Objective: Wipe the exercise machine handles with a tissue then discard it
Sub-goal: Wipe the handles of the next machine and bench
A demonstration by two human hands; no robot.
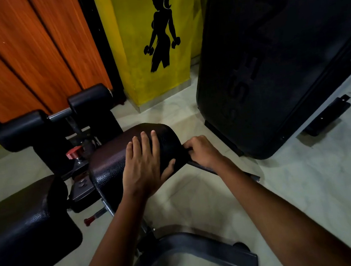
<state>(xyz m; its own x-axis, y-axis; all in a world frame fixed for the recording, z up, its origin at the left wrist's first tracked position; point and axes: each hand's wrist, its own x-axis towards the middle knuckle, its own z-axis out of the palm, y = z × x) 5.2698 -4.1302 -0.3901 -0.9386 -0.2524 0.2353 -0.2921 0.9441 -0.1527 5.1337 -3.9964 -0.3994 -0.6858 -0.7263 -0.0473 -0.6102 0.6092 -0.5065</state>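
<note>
Gym floor (199,200); L hand (144,164) flat on pad (108,162)

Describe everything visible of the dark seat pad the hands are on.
The dark seat pad looks like pebbled brown-black leatherette with a rounded far end, mounted on the machine's metal frame. The left hand lies flat on top, fingers spread. The right hand is curled at its right edge, around a dark bar. No tissue shows.

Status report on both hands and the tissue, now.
Left hand flat, open on the seat pad. Right hand closed around the handle bar beside the pad. No tissue visible in either hand. Nothing in the way.
</note>
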